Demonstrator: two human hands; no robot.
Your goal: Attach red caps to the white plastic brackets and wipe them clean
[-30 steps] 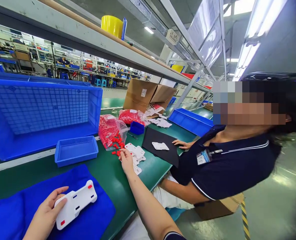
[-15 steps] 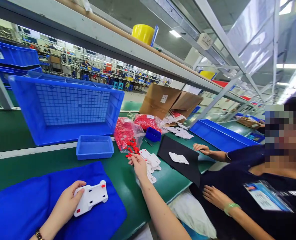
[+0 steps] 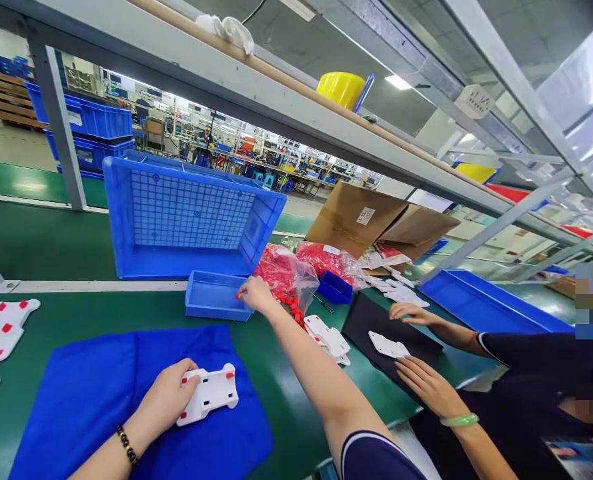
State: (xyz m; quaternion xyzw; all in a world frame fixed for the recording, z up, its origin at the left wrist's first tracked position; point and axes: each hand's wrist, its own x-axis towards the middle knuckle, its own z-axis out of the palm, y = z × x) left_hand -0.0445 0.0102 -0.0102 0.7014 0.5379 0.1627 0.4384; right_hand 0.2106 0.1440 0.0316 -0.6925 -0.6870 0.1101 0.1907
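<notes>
My left hand grips a white plastic part by its left end, above a blue cloth. Red pieces show at two of the part's corners, and another red spot is beside my fingers. My right hand pinches a small red piece over the right side of the small blue tray. Loose red pieces lie just right of that hand, spilling from a clear bag. White parts are piled farther right.
A large blue crate stands on its side behind the tray. White parts with red pieces lie far left. At right, a person's hands touch a white part on black cloth. A cardboard box stands behind.
The view has swung left. My right hand has moved from the loose red pieces to the small blue tray. My left hand still holds the white part. The other person's hand has reached their white part.
</notes>
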